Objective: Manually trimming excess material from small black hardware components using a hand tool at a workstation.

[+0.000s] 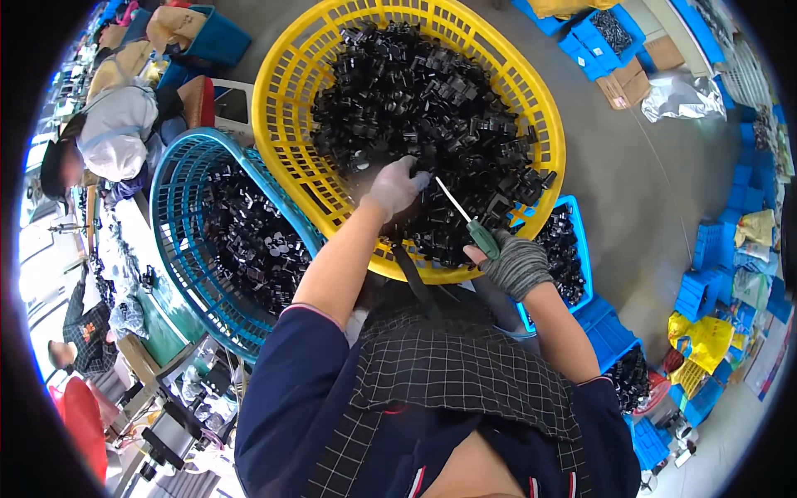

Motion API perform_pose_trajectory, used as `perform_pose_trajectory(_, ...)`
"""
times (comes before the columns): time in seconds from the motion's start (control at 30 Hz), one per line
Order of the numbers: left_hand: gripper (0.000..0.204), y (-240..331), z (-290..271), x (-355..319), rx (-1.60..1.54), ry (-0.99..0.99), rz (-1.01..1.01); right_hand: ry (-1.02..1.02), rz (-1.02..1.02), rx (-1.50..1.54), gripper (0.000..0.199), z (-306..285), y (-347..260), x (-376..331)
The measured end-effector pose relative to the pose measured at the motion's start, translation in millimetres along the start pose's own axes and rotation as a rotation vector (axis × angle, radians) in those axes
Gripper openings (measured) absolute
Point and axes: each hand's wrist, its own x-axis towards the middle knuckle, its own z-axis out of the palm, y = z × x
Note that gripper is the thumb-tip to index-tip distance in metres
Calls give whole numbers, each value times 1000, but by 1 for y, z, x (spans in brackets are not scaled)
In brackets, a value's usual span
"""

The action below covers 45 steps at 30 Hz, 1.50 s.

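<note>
The right hand (519,264) grips a screwdriver (481,238) over black parts (415,100) in the twelve-o'clock yellow basket (550,124); what the left hand (394,191) grips, I cannot tell. Floor (606,158) spreads at two, a green surface (163,332) at nine.

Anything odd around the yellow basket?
Just mismatched gloves: the left hand wears a thin pale glove, the right hand a striped grey knit glove. The black parts lie in the yellow basket; no spill or breakage that I can make out.
</note>
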Motion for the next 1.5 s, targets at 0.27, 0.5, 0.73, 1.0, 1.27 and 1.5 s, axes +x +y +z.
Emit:
perform_pose_trajectory(0.27, 42, -21, -50, -84, -300, 400, -19, -101, -215, -131, 70, 0, -42, 3)
perform_pose_trajectory(0.5, 31, -34, -83, -201, -849, 522, -24, -178, -715, -319, 71, 6, -99, 3)
perform_pose_trajectory(0.73, 28, -81, -96, -240, -462, 486, -37, -269, -818, -408, 73, 36, -130, 7)
perform_pose_trajectory(1.0, 42, -52, -106, -150, 652, 1006, -4, -180, -490, -262, 72, 20, -93, 15)
perform_pose_trajectory(1.27, 49, -98, -40, 41, 334, 253, -523, -94, -257, -129, 66, 8, -60, 15)
perform_pose_trajectory(1.5, 43, -120, -70, 36, 159, 297, -328, 47, -186, 227, 63, 10, -37, 3)
